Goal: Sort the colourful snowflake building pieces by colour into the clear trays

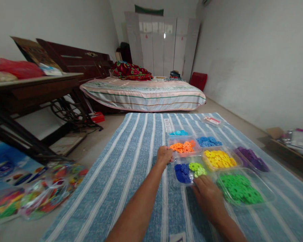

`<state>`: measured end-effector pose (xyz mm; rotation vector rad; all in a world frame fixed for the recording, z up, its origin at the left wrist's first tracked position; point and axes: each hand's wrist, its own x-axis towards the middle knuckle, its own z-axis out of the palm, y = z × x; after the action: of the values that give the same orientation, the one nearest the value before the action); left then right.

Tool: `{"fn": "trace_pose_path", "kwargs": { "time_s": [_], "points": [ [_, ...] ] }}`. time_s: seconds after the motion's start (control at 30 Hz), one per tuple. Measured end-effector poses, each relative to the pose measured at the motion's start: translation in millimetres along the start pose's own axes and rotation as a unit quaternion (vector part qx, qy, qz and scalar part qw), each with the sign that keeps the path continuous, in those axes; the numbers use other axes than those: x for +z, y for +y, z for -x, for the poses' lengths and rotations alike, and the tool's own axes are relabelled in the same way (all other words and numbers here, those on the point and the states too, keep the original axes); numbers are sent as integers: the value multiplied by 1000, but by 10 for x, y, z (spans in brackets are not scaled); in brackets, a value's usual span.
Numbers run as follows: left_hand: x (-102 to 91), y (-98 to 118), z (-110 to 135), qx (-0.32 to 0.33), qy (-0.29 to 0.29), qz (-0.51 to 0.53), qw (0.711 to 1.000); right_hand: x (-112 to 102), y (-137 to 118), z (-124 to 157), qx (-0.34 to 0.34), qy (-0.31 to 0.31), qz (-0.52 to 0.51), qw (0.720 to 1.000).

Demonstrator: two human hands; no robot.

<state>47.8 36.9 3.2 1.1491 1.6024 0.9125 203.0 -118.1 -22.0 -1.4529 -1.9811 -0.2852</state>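
A clear plastic container [189, 156] holds dark blue flower-shaped plastic discs [182, 173] and lime green ones [198, 169]. My left hand [164, 155] has its fingers curled at this container's far left corner, close to the container of orange discs [182, 147]. At the near right edge of the same container, my right hand [209, 194] bends its fingers over the rim; the fingertips are partly hidden. Yellow discs [219, 159] fill a container just beyond my right hand, and green discs [242, 190] lie in a container to its right.
Further containers hold light blue [179, 132], mid-blue [209, 141] and purple discs [251, 158]. A clear box with a red and white label [212, 121] sits at the far edge of the striped cloth [131, 161]. Bagged colourful pieces [50, 195] are at left; a bed [143, 94] stands beyond.
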Motion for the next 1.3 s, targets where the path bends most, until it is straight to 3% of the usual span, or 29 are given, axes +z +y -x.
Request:
{"fn": "trace_pose_path", "kwargs": {
  "time_s": [0.1, 0.2, 0.33, 0.43, 0.57, 0.7, 0.87, 0.97, 1.03, 1.1, 1.17, 1.23, 1.3],
  "points": [
    [-208, -43, 45, 13, 19, -20, 1000, -54, -70, 28, 8, -9, -66, 998],
    [-590, -120, 160, 22, 45, -40, 998, -134, -185, 45, 21, -23, -164, 986],
    [-1139, -225, 354, 24, 94, -54, 994, -259, -357, -52, 88, -97, -321, 938],
    [-1439, -289, 460, 20, 143, -52, 988, -310, -464, -231, 190, -163, -445, 860],
    [-1643, -372, 505, 10, 198, -41, 979, -232, -566, -479, 301, -187, -579, 734],
    [-1698, -459, 486, -3, 229, -32, 973, -11, -562, -572, 354, -173, -681, 617],
    [-1694, -521, 473, -18, 232, -25, 972, 279, -371, -512, 431, -131, -755, 476],
    [-1679, -531, 477, -25, 232, -17, 972, 390, -269, -469, 475, -103, -788, 379],
    [-1670, -533, 480, -28, 232, -10, 972, 421, -237, -460, 475, -95, -810, 330],
    [-1667, -531, 485, -29, 232, 2, 972, 407, -232, -476, 460, -94, -825, 314],
    [-1682, -521, 491, -32, 237, 19, 971, 350, -253, -523, 438, -90, -827, 341],
    [-1728, -497, 501, -35, 251, 38, 967, 263, -305, -594, 401, -85, -814, 412],
    [-1814, -455, 518, -36, 275, 57, 959, 173, -399, -674, 345, -95, -783, 509]
  ]
}}
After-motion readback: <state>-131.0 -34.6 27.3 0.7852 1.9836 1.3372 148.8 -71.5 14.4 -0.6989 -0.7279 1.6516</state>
